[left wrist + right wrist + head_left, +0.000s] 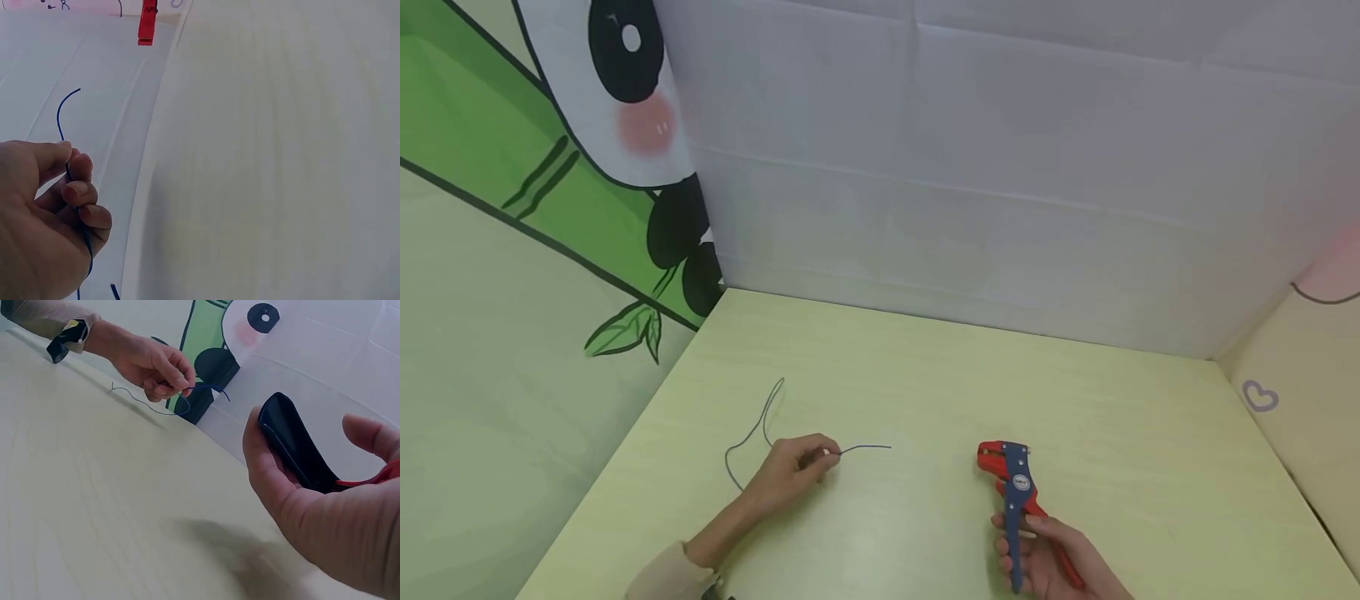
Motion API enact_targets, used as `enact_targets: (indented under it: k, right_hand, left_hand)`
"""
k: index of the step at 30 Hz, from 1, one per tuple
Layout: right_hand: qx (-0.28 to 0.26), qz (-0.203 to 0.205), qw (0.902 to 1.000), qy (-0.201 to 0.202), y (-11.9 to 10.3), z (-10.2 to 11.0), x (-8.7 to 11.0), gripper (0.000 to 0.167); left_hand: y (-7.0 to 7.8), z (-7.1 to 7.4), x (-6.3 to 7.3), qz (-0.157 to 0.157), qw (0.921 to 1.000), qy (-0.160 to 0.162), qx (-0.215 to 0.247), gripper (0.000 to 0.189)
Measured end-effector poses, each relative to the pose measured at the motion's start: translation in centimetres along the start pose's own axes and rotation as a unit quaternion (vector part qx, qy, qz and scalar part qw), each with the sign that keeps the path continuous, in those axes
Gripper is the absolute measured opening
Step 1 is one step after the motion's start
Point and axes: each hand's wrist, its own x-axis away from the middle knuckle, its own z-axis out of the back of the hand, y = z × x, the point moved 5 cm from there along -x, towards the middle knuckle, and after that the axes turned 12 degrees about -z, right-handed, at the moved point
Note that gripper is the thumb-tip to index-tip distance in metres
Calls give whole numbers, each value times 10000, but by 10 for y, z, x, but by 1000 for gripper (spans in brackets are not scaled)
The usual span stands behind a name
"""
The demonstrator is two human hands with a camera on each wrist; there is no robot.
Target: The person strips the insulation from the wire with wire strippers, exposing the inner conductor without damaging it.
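Observation:
A thin blue wire (868, 447) is pinched between the thumb and fingers of my left hand (796, 471). Its short free end points right toward the tool, while the rest loops behind the hand to the left. In the left wrist view the wire (60, 119) runs through the curled fingers and bends at its tip. My right hand (1060, 554) holds a red and blue wire stripper (1019, 483) by its handles, with its head pointing up and away from me. The right wrist view shows one dark handle (297, 447) lying against the fingers. A gap separates the wire's end from the stripper.
Both hands are above a pale wooden table (1075, 400). A whitish cloth wall (962, 167) stands along its back edge. Cartoon-printed cloth (512, 375) borders the left side, and another printed panel (1300, 400) borders the right.

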Motion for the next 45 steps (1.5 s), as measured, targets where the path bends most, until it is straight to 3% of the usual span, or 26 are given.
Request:
enact_targets:
  k: [7,12,17,26,34,42,45]
  right_hand:
    - [49,73,9999,144,-7,-9,0,41]
    - [511,193,9984,106,-13,-17,-3,42]
    - [949,332,9943,346,-17,-22,-8,38]
    - [1911,454,9801,279,-22,-36,-19,36]
    - [2134,417,9756,301,-25,-42,-27,34]
    - [2181,438,9749,107,-26,-46,-30,36]
    - [2223,503,9737,40,-25,-46,-32,36]
  left_hand:
    - [0,-2,0,248,9986,185,437,9]
    - [1,-3,-3,340,9967,411,613,15]
    - [4,-7,-5,434,9929,570,946,16]
    - [13,-11,-12,26,9913,1053,793,16]
    - [20,-14,-17,-268,9927,948,698,22]
    - [22,-17,-18,269,9896,866,1119,24]
    - [24,-17,-19,266,9857,882,1408,23]
